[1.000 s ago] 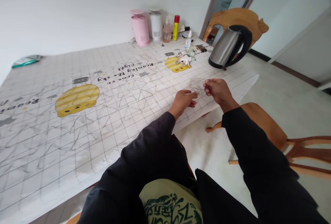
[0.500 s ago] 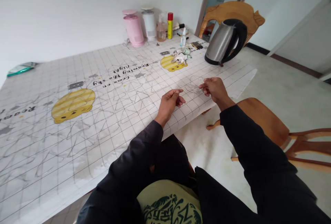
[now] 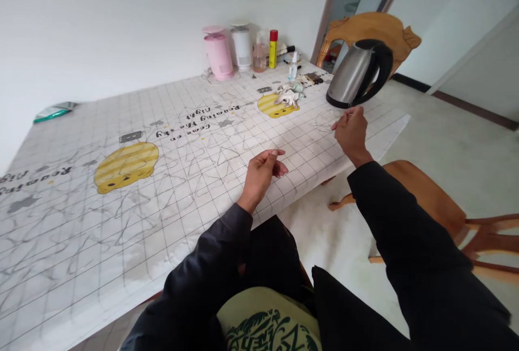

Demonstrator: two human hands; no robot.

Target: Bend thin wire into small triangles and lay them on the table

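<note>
My left hand point(image 3: 263, 172) is over the near edge of the table, thumb and forefinger pinched together. Whatever lies between those fingertips is too small to make out. Farther right, my right hand point(image 3: 351, 132) is raised in front of the kettle, its fingers closed in a pinch. A thin, dark looped strand point(image 3: 321, 119) shows faintly beside its fingertips and appears to be held there; wire or thread, I cannot tell. Many thin, crooked dark lines point(image 3: 182, 183) run over the checked tablecloth point(image 3: 227, 194) left of my hands.
A steel kettle point(image 3: 351, 78) stands at the right end, near white gloves point(image 3: 290, 94). Behind are pink point(image 3: 219, 56) and white point(image 3: 242, 48) cylindrical devices, bottles and a yellow spray can point(image 3: 273, 51). A green packet point(image 3: 54, 113) lies far left. Wooden chairs point(image 3: 425, 191) flank the right side.
My right hand has moved right and away from me, nearer the kettle, and the looped strand has shifted with it. My left hand has moved slightly left; the view has tilted a little.
</note>
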